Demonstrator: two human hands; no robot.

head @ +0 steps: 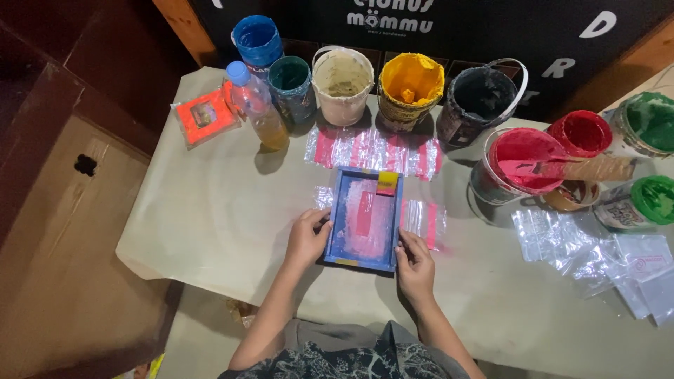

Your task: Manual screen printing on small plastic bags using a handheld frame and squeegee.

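A small blue-framed printing screen [339,210] lies flat on the table in front of me, its mesh smeared white with a red band down the middle. A small yellow and red scraper [387,183] rests at its far end. My left hand [306,238] grips the frame's left edge. My right hand [415,261] holds its lower right corner. A clear plastic bag with a red stripe [425,220] sticks out from under the screen on the right.
Open paint buckets line the back: blue [258,41], teal [291,78], cream [342,76], yellow [411,83], black [482,97], red [523,163] and green [649,121]. A plastic bottle [256,105], a row of printed bags [372,151] and loose clear bags [597,253] lie around.
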